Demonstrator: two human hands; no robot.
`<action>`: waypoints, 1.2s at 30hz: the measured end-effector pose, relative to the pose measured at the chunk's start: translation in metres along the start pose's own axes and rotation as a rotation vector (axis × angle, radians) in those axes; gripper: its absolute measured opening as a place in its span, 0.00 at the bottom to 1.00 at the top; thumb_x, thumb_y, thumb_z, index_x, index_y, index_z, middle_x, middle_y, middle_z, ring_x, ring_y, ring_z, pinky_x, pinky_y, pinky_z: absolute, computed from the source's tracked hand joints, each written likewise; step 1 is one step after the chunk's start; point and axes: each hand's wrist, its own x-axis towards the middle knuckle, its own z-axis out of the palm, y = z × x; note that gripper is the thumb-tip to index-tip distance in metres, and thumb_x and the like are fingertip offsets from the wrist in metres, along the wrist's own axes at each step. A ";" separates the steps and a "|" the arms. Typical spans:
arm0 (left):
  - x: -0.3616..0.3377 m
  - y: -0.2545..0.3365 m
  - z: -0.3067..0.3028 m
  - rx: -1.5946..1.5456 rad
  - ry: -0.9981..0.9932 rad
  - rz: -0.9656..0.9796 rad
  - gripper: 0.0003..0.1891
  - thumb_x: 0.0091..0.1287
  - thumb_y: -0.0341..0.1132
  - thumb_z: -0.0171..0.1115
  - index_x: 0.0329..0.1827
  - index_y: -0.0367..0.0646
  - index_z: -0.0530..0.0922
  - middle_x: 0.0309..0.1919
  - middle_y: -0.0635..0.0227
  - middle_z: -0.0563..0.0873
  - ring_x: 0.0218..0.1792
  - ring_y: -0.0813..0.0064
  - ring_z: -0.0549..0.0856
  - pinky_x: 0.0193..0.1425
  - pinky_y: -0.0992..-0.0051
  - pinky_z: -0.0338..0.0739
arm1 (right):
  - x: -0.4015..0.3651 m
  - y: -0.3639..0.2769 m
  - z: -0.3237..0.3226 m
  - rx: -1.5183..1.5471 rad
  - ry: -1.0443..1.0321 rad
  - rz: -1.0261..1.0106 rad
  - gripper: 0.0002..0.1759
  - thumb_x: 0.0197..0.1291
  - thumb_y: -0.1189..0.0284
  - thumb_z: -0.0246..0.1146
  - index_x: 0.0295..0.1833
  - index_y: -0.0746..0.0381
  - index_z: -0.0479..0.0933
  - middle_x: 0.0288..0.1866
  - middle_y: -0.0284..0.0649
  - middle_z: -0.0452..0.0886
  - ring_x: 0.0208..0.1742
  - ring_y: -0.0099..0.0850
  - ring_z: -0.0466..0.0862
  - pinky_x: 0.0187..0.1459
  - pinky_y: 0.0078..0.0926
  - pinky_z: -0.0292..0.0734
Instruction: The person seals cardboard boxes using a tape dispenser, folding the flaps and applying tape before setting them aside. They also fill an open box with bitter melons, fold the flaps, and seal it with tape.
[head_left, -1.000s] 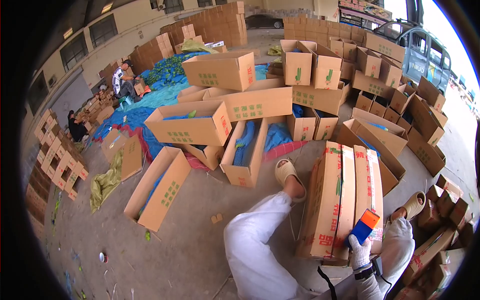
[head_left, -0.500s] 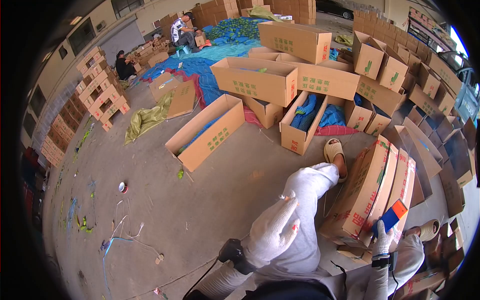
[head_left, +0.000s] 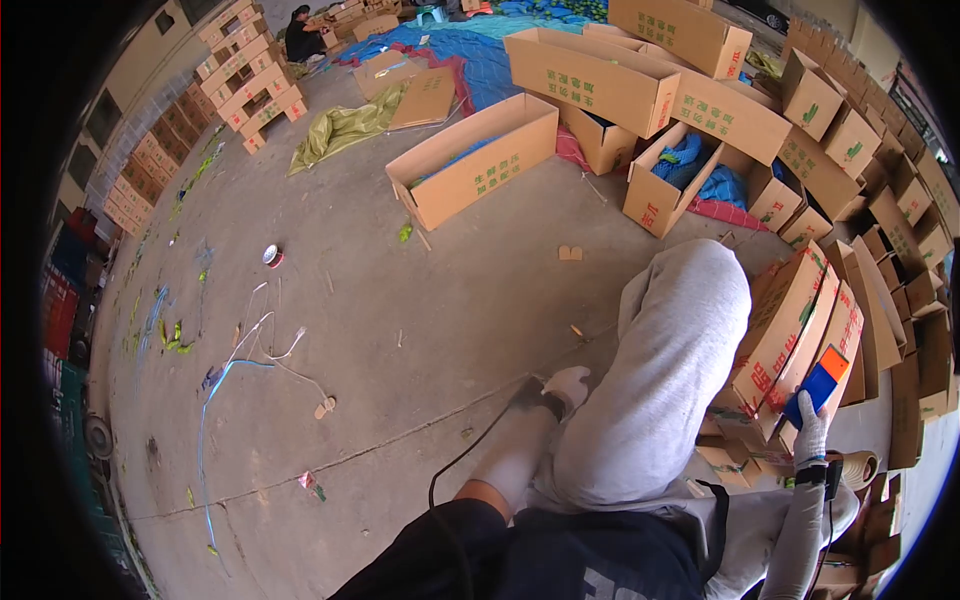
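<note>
My right hand, in a white glove, is closed round a flat blue tool with an orange end. This tool lies against the upright cartons with red print beside my right leg. Low on the near side of my raised left knee is my gloved left hand, above the concrete floor. Part of its fingers is hidden behind the leg. A black strap and a cable run along the left wrist.
An open long carton holds blue material, and another has blue netting inside. Stacked cartons stand at far left, near a seated person. White and blue cords and a tape roll lie on the floor.
My left hand has dropped from above the thigh to beside the knee. The view has tipped down and turned left. My right hand still grips the blue tool.
</note>
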 end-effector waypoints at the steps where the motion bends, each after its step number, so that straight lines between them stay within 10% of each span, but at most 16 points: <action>1: -0.025 0.028 -0.018 0.018 0.041 -0.120 0.20 0.67 0.41 0.56 0.61 0.48 0.80 0.55 0.53 0.85 0.58 0.56 0.83 0.63 0.62 0.75 | -0.006 -0.013 0.007 0.007 -0.025 -0.006 0.17 0.66 0.64 0.67 0.54 0.65 0.80 0.44 0.35 0.85 0.43 0.26 0.86 0.48 0.24 0.80; 6: -0.065 -0.021 -0.047 -0.395 0.428 -0.557 0.15 0.69 0.40 0.54 0.52 0.47 0.84 0.50 0.57 0.87 0.54 0.55 0.84 0.58 0.60 0.77 | -0.004 -0.017 0.003 -0.064 -0.077 0.026 0.17 0.67 0.62 0.67 0.54 0.63 0.80 0.42 0.33 0.85 0.41 0.23 0.85 0.46 0.22 0.79; 17: 0.108 0.049 -0.333 0.389 1.048 0.002 0.37 0.59 0.36 0.72 0.72 0.42 0.66 0.65 0.49 0.76 0.64 0.51 0.78 0.68 0.61 0.74 | 0.018 -0.034 0.033 -0.321 -0.031 0.088 0.13 0.66 0.62 0.67 0.46 0.61 0.79 0.33 0.33 0.83 0.30 0.23 0.83 0.32 0.19 0.78; 21: 0.183 0.054 -0.458 0.741 0.894 -0.025 0.41 0.55 0.35 0.75 0.73 0.39 0.65 0.68 0.49 0.74 0.69 0.53 0.73 0.72 0.63 0.69 | 0.007 -0.021 0.026 -0.371 0.079 0.064 0.16 0.65 0.63 0.68 0.50 0.62 0.76 0.35 0.33 0.82 0.31 0.23 0.81 0.36 0.20 0.78; 23: 0.219 0.045 -0.494 0.787 0.579 -0.353 0.39 0.52 0.38 0.75 0.69 0.41 0.68 0.60 0.54 0.81 0.62 0.56 0.80 0.66 0.61 0.74 | 0.007 -0.015 0.036 -0.289 0.196 0.050 0.14 0.66 0.64 0.67 0.49 0.62 0.76 0.34 0.33 0.82 0.31 0.23 0.81 0.35 0.20 0.77; 27: 0.219 0.017 -0.477 1.028 0.641 -0.317 0.17 0.58 0.41 0.72 0.48 0.50 0.78 0.44 0.59 0.85 0.49 0.54 0.86 0.53 0.56 0.80 | 0.015 0.000 0.022 -0.290 0.281 0.121 0.10 0.67 0.66 0.65 0.45 0.62 0.77 0.31 0.32 0.82 0.27 0.23 0.80 0.31 0.20 0.76; 33: 0.187 -0.006 -0.451 0.789 0.532 -0.203 0.20 0.61 0.43 0.70 0.53 0.42 0.85 0.50 0.53 0.87 0.52 0.55 0.86 0.59 0.62 0.79 | 0.014 -0.032 0.065 -0.338 0.225 0.100 0.14 0.65 0.63 0.67 0.40 0.64 0.80 0.28 0.33 0.82 0.29 0.23 0.82 0.33 0.20 0.77; 36: 0.111 -0.004 -0.411 0.715 0.465 -0.004 0.15 0.62 0.44 0.68 0.42 0.41 0.85 0.38 0.52 0.87 0.43 0.49 0.86 0.47 0.57 0.80 | 0.009 -0.022 0.053 -0.326 0.237 0.022 0.14 0.65 0.64 0.66 0.40 0.65 0.80 0.29 0.34 0.82 0.29 0.23 0.82 0.32 0.22 0.77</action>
